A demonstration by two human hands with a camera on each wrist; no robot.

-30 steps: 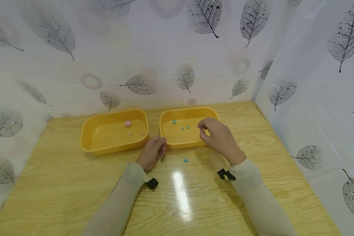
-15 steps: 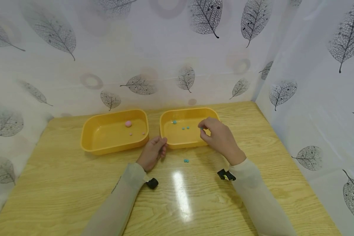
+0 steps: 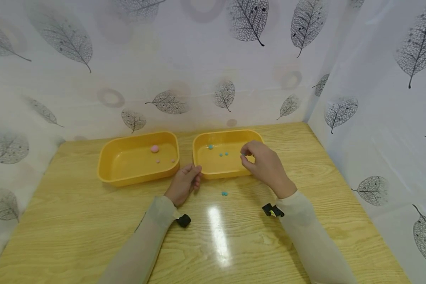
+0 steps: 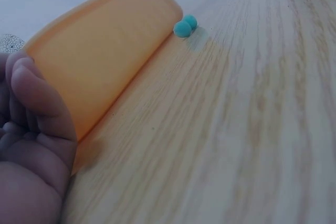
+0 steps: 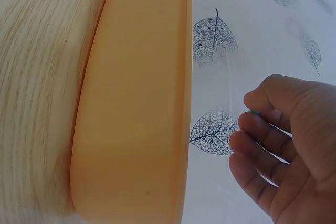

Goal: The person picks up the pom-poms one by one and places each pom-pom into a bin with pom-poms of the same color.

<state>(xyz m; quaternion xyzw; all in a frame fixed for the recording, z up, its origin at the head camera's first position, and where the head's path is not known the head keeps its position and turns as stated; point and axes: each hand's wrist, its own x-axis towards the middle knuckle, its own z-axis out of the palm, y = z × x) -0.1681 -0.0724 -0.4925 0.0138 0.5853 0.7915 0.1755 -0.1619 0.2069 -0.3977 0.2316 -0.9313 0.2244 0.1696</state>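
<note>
My right hand (image 3: 264, 163) is above the right end of the right yellow tray (image 3: 223, 174). Its thumb and forefinger pinch a tiny teal ball (image 5: 254, 112), mostly hidden by the fingertips. At that tray's near left corner, my left hand (image 3: 184, 182) grips the edge with curled fingers, the thumb by the rim. In the left wrist view the tray's outer wall (image 4: 105, 61) rises beside this hand (image 4: 34, 135). Inside the tray lie a larger teal ball (image 3: 210, 147) and two smaller ones (image 3: 221, 155). Two teal balls (image 3: 224, 193) touch each other on the table in front.
A second yellow tray (image 3: 138, 180) stands to the left, holding a larger pink ball (image 3: 154, 148) and two small pink ones (image 3: 157, 161). Both trays rest on a wood-grain table (image 3: 92, 225). A leaf-patterned white curtain (image 3: 198, 59) hangs behind and at the sides.
My right fingertips have shifted very slightly to the right, still pinched together over the tray. My left hand, both trays and the balls in view stay as they were.
</note>
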